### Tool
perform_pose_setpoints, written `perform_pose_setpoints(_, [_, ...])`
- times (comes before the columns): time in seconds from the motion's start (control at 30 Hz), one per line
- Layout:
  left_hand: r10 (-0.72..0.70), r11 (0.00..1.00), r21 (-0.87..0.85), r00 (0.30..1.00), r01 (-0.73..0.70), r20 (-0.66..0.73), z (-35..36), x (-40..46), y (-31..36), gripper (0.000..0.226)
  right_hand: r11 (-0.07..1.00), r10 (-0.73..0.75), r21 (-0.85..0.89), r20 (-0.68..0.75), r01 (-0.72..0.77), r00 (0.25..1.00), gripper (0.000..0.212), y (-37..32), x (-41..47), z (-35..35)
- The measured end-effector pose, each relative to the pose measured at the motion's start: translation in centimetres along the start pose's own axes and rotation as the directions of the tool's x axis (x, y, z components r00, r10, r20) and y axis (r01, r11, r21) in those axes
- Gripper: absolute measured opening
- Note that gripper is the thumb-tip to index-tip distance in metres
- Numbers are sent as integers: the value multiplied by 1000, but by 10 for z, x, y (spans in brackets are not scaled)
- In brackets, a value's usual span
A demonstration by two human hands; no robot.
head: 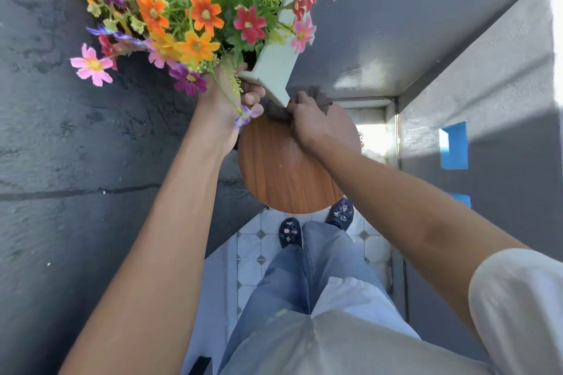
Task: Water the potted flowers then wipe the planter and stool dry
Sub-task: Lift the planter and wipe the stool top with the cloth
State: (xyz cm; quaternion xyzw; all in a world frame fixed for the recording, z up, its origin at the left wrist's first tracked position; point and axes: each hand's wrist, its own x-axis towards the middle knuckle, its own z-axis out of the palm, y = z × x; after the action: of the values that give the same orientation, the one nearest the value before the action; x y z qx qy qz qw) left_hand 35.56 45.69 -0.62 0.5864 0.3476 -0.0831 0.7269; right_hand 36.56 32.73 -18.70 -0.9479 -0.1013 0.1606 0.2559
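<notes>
1. Right hand closed on a dark cloth, pressing it to the far edge of the round wooden stool.
2. Left hand gripping the tilted pale planter by its rim (lifted clear of the seat).
3. Likely risk: slipping grip, toppling planter.
4. Planter crowded with bright flowers; soil hidden.
</notes>
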Motion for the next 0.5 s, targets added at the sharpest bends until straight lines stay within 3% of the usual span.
perform_pose_setpoints(0.07, [3, 998, 66, 1000, -5, 24, -4, -3, -8, 24, 999, -34, -19, 24, 34, 999, 47, 7, -16, 22])
perform_pose_setpoints(0.27, [-34, 994, 105, 997, 27, 66, -12, -17, -39, 22, 992, -110, -35, 188, 118, 976, 44, 18, -122, 80])
perform_pose_setpoints(0.4, [-93, 982, 175, 991, 75, 97, -18, -37, -68, 31, 990, 115, 70, 67, -119, 991, 49, 27, -167, 84])
perform_pose_setpoints(0.5, [-123, 963, 252, 986, 91, 113, -23, -51, -93, 34, 915, 368, 188, -28, -357, 929, 51, 36, -183, 74])
